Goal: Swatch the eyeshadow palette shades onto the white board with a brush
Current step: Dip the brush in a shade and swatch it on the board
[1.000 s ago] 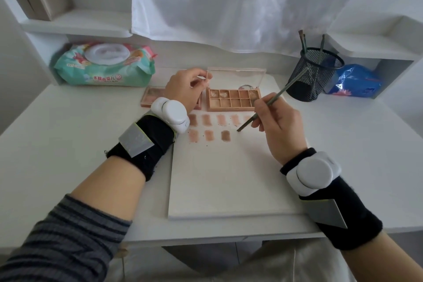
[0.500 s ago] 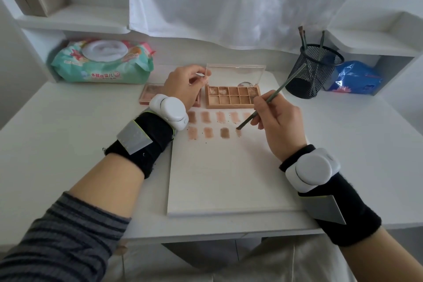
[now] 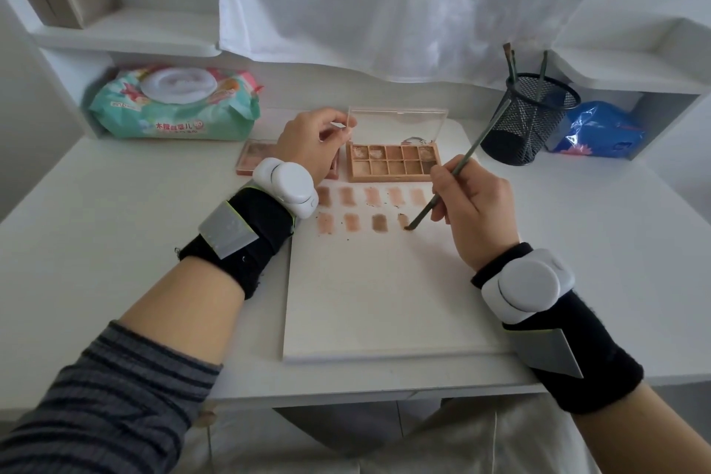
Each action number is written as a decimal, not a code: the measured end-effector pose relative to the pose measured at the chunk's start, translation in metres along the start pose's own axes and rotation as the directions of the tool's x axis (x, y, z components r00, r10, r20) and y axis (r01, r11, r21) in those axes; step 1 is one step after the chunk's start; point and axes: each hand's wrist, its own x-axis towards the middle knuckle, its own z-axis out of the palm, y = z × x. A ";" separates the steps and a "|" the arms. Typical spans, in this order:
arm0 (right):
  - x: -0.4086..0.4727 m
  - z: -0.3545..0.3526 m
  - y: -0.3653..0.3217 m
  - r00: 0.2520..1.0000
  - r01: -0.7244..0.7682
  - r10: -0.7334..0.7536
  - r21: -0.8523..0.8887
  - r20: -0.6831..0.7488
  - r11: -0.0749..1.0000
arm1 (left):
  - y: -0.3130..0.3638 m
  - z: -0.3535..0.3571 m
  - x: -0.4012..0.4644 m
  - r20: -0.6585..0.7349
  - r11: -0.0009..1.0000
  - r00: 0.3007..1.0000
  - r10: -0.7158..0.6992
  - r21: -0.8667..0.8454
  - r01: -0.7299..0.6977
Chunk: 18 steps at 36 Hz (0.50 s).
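Brush tip down on the fourth swatch of the lower row, palette just above my knuckles.

My right hand (image 3: 475,210) pinches the thin brush (image 3: 454,173) partway down its shaft; its long axis slants from upper right to lower left, bristles touching the white board (image 3: 384,300) at centre frame on the newest brown patch (image 3: 403,220). Bare board lies to the right of that patch, under my fingers, so I judge the next stroke goes there. The eyeshadow palette (image 3: 393,162), a flat tan tray of square powder pans, sits at the board's top edge, nearer my right hand. My left hand (image 3: 313,144) curls by its clear hinged lid (image 3: 398,123); I cannot tell whether it grips it. The swatches look matte, dusty, with loose specks.
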 end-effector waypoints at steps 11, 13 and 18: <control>0.002 0.000 0.001 1.000 0.011 -0.011 -0.018 -0.009 1.000 | 0.000 0.001 0.001 0.010 1.000 1.000 0.012 -0.029 -0.012; 0.000 0.000 0.000 1.000 0.007 -0.007 -0.006 -0.010 1.000 | -0.001 0.001 0.001 0.012 0.999 1.000 0.019 -0.033 -0.019; 0.001 0.000 -0.001 0.999 0.021 -0.019 0.070 -0.028 0.997 | -0.002 0.001 0.002 0.015 0.999 1.000 0.024 -0.026 -0.023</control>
